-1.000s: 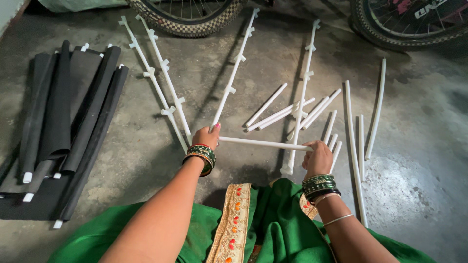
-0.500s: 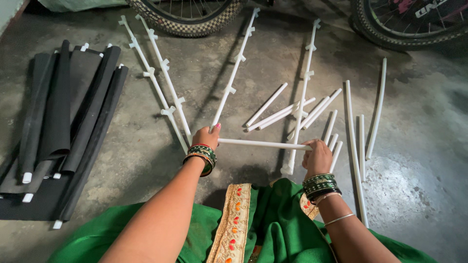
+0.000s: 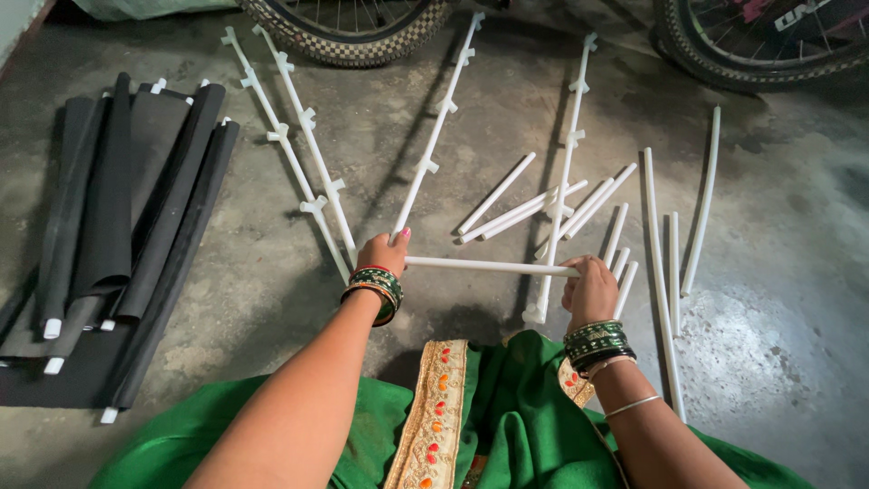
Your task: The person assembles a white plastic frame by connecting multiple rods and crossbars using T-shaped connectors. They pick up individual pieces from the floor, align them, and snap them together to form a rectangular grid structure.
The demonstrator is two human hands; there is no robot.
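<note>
A short white rod (image 3: 489, 266) is held level between two long fitted rails, the left hand (image 3: 384, 253) closed on one end by the left rail (image 3: 434, 127), the right hand (image 3: 590, 290) clamped on the other by the right rail (image 3: 563, 181); so it is lined up as a crosspiece. Spare rods (image 3: 543, 204) lie beside on the floor (image 3: 778, 344). Nothing is seen shifted since a second ago.

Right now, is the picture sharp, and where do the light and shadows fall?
Head view: sharp throughout; both hands, left and right, holding a white rod, look crisp; a bright patch lights the concrete floor lower right; shadow darkens the top edge by the bicycle wheels.
</note>
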